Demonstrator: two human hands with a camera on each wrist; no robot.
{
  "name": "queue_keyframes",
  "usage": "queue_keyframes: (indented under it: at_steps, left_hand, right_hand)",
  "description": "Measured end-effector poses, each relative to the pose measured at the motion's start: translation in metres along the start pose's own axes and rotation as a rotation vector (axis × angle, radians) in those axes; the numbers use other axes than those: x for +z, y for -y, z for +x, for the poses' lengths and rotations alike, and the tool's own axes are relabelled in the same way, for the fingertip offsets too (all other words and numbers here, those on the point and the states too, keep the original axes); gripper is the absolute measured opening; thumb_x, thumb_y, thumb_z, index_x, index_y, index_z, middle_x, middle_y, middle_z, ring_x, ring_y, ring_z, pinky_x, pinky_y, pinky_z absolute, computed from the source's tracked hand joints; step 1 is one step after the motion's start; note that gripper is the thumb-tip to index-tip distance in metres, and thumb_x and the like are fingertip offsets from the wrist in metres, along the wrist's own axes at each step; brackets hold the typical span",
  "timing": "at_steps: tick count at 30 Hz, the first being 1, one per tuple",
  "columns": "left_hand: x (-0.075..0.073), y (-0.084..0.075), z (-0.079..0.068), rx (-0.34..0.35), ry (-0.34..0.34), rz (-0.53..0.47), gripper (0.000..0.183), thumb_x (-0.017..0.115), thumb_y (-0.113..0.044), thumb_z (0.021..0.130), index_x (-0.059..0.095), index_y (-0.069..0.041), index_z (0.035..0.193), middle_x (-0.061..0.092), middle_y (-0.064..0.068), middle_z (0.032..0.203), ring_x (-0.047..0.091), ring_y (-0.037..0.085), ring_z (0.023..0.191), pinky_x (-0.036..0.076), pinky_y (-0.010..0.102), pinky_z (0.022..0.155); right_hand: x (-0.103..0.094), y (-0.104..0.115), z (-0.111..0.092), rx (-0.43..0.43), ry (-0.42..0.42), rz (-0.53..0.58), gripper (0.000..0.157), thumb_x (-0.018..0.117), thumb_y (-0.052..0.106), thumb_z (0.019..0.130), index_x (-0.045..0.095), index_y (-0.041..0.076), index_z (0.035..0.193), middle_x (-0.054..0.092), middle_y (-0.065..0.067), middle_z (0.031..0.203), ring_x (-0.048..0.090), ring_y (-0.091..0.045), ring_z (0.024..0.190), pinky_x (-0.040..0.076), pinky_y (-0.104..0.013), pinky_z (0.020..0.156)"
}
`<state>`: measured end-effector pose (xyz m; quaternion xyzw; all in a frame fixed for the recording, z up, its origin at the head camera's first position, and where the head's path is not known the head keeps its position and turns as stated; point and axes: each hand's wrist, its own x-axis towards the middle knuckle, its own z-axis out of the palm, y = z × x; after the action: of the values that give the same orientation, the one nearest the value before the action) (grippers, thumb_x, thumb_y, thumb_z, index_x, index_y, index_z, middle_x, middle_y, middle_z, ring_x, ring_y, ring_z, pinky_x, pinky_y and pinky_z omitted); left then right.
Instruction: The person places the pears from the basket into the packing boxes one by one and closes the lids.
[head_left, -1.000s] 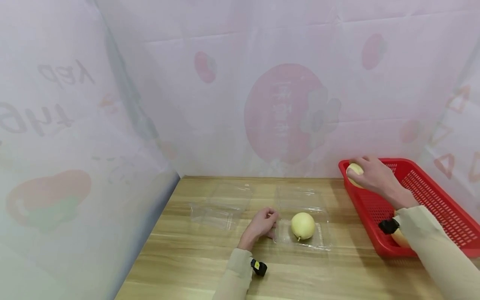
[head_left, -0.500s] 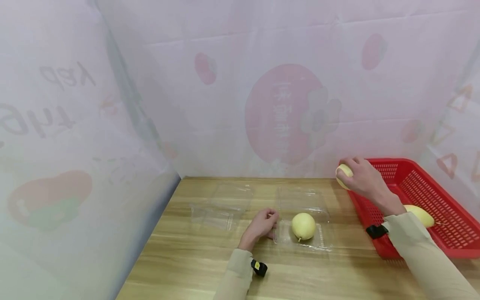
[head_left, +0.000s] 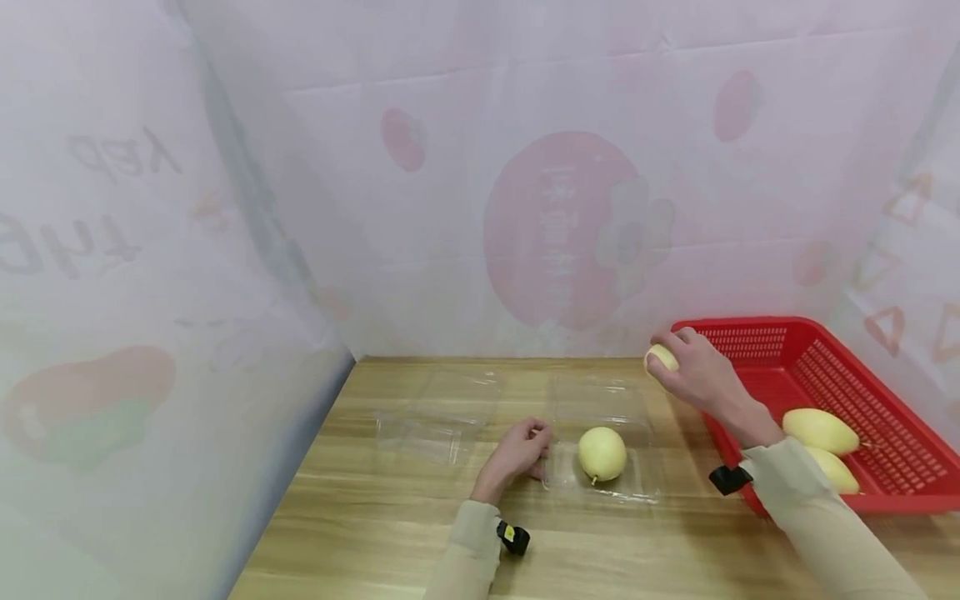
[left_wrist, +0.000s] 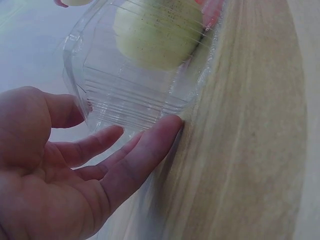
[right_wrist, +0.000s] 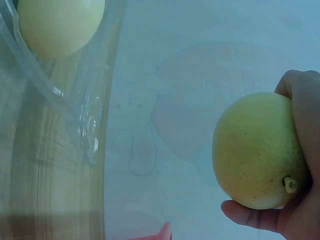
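In the head view my right hand grips a pale yellow pear above the table, just left of the red basket. The right wrist view shows this pear with its short stem facing the camera and my fingers and thumb around it. My left hand rests at the left side of a clear plastic clamshell box whose lid is folded back. Its fingers are loosely bent and touch the box's side wall. Another pear sits inside this box.
Left of my left hand lies a second clear clamshell box, lid folded back. Two pears lie in the red basket on the right. A printed cloth hangs behind and beside the wooden table.
My right hand has carried the gripped pear leftward, out over the red basket's left rim, uncovering the pears inside. The left hand stays at the box's side.
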<state>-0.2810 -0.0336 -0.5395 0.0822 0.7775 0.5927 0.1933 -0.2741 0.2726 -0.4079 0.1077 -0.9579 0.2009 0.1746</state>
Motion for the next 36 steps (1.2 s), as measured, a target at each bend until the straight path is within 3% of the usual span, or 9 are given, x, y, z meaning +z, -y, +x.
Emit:
queue_keyframes:
  at_steps: [13, 22, 30, 36]
  left_hand:
    - [-0.001, -0.003, 0.000, 0.001, -0.004, 0.013, 0.036, 0.050, -0.029, 0.103, 0.055, -0.003, 0.127, 0.060, 0.014, 0.096, 0.060, 0.019, 0.071, 0.058, 0.031, 0.054]
    - [0.001, -0.001, -0.001, 0.005, 0.005, -0.011, 0.037, 0.050, -0.027, 0.103, 0.053, 0.000, 0.128, 0.059, 0.015, 0.097, 0.060, 0.020, 0.078, 0.058, 0.032, 0.055]
    - [0.001, 0.001, -0.001, 0.003, -0.001, -0.026, 0.035, 0.051, -0.026, 0.102, 0.053, 0.000, 0.127, 0.059, 0.015, 0.097, 0.060, 0.020, 0.079, 0.058, 0.031, 0.054]
    - [0.001, 0.000, -0.001, 0.011, 0.001, -0.036, 0.035, 0.051, -0.026, 0.102, 0.054, 0.000, 0.126, 0.060, 0.016, 0.098, 0.061, 0.020, 0.081, 0.058, 0.032, 0.055]
  right_hand:
    - [0.021, 0.023, -0.004, -0.038, -0.047, 0.051, 0.030, 0.057, 0.033, 0.094, 0.064, 0.014, 0.116, 0.058, -0.015, 0.110, 0.059, -0.034, 0.096, 0.051, -0.056, 0.076]
    - [0.039, 0.040, -0.012, -0.022, -0.035, 0.106, 0.035, 0.058, 0.036, 0.094, 0.064, 0.014, 0.122, 0.059, -0.015, 0.116, 0.059, -0.035, 0.106, 0.052, -0.055, 0.083]
    - [0.052, 0.055, -0.016, -0.033, 0.013, 0.145, 0.034, 0.058, 0.036, 0.094, 0.064, 0.015, 0.120, 0.061, -0.016, 0.118, 0.059, -0.035, 0.107, 0.052, -0.054, 0.085]
    - [0.060, 0.062, -0.018, -0.053, -0.003, 0.133, 0.033, 0.060, 0.035, 0.093, 0.066, 0.015, 0.120, 0.063, -0.017, 0.118, 0.062, -0.035, 0.105, 0.052, -0.053, 0.086]
